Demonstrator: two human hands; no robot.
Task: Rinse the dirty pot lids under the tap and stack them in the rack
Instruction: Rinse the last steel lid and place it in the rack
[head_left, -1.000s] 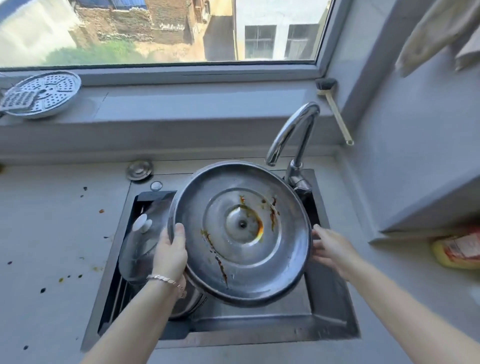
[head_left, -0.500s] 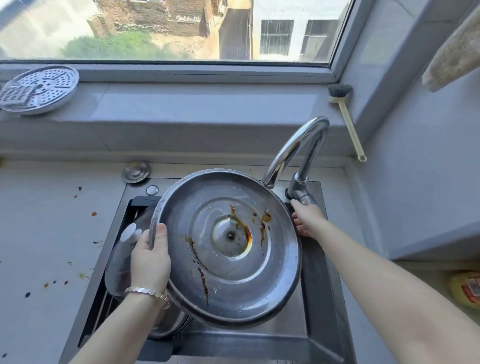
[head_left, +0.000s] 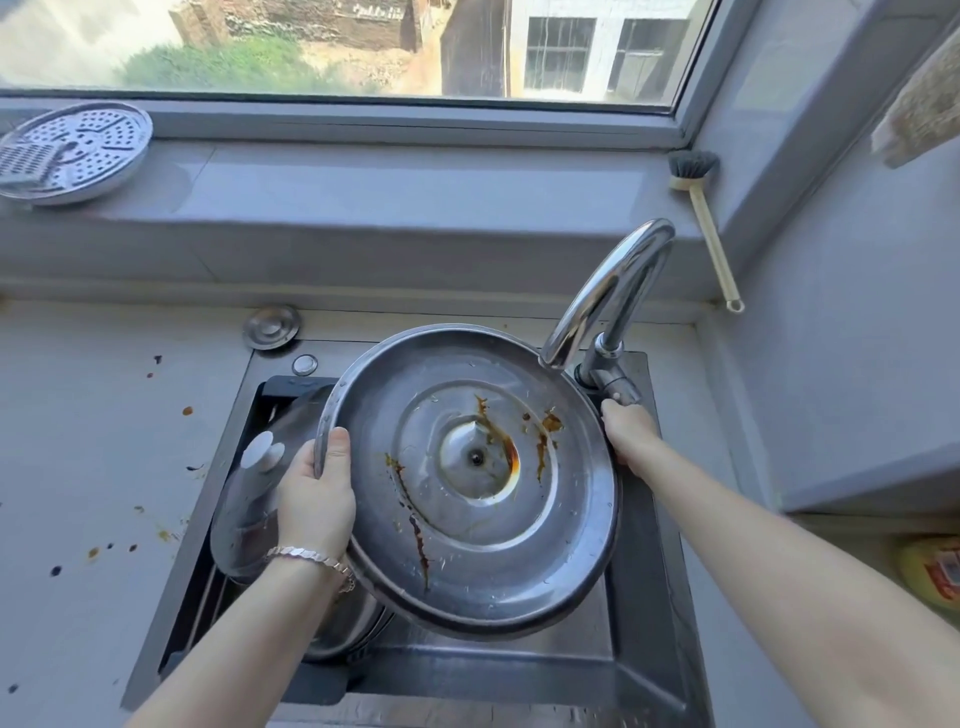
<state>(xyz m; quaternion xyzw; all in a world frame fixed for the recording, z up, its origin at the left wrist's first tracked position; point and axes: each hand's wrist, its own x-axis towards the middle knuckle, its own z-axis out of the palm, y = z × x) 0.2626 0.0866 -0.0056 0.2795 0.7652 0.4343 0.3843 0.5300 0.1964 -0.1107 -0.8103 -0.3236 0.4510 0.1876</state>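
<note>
- Over the sink (head_left: 644, 597), nearest the viewer, the left hand (head_left: 317, 493) grips the left rim of a large steel pot lid (head_left: 467, 483), thumb on the inner face, fingers wrapped behind; the lid is held tilted, underside up, above the basin.
- Brown sauce streaks run from the lid's centre boss toward its near edge, with more spots on the far right of the boss; it is not yet rinsed.
- Behind the left hand, at the sink's left side, a glass lid with a white knob (head_left: 249, 499) lies over other steel ware.
- At the sink's far right corner the right hand (head_left: 626, 431) has let go of the lid's right rim, where it was a second ago, and now closes on the tap lever (head_left: 618, 389). No water runs from the spout (head_left: 602, 296), which ends just above the lid's far rim. Judging by this, turning the water on is the step in hand, and rinsing comes next.
- Brown splatters dot the counter's (head_left: 104, 441) left part.
- Farther back, a perforated steamer plate (head_left: 72, 150) sits at the left end of the window ledge; a dish brush (head_left: 701, 218) leans in its right corner.
- No rack is in view. A yellow packet (head_left: 935, 571) at the right edge bears a red label, unreadable.
</note>
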